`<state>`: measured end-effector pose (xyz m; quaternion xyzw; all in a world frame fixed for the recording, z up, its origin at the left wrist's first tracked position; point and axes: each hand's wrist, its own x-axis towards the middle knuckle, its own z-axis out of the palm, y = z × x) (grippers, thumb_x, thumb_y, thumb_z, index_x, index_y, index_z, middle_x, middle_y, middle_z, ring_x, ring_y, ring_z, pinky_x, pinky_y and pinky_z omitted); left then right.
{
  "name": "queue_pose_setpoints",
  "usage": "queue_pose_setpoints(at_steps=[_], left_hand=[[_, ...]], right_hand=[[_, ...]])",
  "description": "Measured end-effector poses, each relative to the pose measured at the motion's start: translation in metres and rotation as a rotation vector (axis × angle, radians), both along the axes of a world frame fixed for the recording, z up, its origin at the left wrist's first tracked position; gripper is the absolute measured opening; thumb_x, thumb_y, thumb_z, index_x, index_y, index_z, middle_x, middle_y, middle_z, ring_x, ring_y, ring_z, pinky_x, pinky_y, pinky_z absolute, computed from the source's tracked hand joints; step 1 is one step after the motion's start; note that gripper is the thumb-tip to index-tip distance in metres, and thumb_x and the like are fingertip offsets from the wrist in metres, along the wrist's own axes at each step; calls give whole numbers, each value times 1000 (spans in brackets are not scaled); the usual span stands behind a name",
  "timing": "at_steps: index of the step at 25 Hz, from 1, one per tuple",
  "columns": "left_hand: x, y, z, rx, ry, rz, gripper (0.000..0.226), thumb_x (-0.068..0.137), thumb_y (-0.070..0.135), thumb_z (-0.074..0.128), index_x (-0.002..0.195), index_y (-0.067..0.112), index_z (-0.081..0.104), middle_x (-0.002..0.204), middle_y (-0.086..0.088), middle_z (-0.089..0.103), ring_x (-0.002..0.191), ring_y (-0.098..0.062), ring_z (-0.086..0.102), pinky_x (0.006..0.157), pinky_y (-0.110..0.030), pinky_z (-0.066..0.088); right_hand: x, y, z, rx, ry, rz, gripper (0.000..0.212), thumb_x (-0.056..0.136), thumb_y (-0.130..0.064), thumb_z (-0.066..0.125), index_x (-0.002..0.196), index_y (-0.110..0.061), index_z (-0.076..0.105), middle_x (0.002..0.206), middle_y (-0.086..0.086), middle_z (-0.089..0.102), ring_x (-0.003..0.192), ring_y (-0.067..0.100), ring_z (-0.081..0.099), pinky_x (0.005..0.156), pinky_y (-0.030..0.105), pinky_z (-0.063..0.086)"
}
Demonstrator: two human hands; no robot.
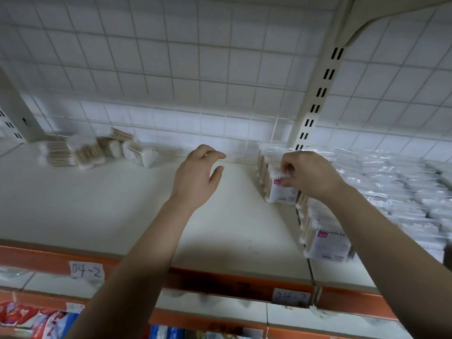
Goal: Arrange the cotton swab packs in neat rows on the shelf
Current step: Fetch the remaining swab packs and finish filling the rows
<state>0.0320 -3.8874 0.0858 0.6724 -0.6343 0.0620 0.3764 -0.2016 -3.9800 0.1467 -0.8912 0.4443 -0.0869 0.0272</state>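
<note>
Head view. The right hand [305, 172] pinches the top edge of a cotton swab pack [281, 190], fingertips curled on the wrapper. The pack stands upright on the shelf [122, 204], just in front of the slotted upright [318, 94]. We judge that the top grip lets the pack be squared against its neighbours without tipping them.

The left hand [198, 174] holds nothing. Its fingers are loosely spread over bare shelf left of the upright, and we read it as ready to steady or fetch.

From the upright toward the front edge runs a row of upright packs [326, 242], labels facing out. Far left of the upright, against the back wall, a loose heap of packs [97, 150] lies tumbled, not yet sorted. Right of the upright, plastic-wrapped stock [391, 182] fills the next bay.

The picture is blurred, so we cannot tell whether the held pack touches its neighbour.
</note>
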Motion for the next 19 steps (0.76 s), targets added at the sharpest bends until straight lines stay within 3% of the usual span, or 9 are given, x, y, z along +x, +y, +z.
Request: queue_pose_setpoints(at_steps=[4, 6, 11, 15, 19], left_hand=[[23, 10, -6, 26, -10, -21, 26, 91, 22, 58, 117, 22, 64, 113, 6, 55, 100, -16, 57, 78, -36, 51], [38, 15, -4, 35, -34, -25, 26, 91, 22, 58, 117, 22, 63, 112, 6, 56, 100, -16, 57, 80, -35, 50], [90, 31, 6, 36, -69, 35, 26, 91, 20, 59, 116, 21, 64, 111, 4, 60, 99, -18, 58, 81, -32, 49], [137, 44, 7, 56, -79, 116, 25, 90, 19, 59, 114, 21, 65, 109, 2, 63, 98, -20, 60, 80, -32, 48], [181, 46, -3, 57, -101, 240, 25, 89, 19, 58, 113, 19, 65, 107, -4, 65, 96, -28, 61, 81, -39, 50]], right_hand=[[22, 9, 3, -149, 147, -166, 47, 77, -26, 76, 118, -19, 54, 110, 4, 58, 110, 28, 47, 88, 38, 39], [42, 18, 7, -166, 57, -149, 50, 78, -20, 72, 124, -19, 53, 119, 6, 54, 114, 32, 44, 92, 41, 39], [114, 35, 6, -81, -205, 48, 35, 83, -27, 66, 116, -19, 60, 116, 6, 57, 111, 29, 50, 90, 38, 44], [174, 45, -13, 31, -242, 127, 29, 88, -30, 61, 116, -20, 60, 115, 2, 56, 105, 23, 53, 77, 28, 39], [227, 48, -35, 121, -289, 208, 30, 88, -30, 62, 115, -18, 60, 113, 4, 58, 102, 21, 56, 79, 29, 42]])
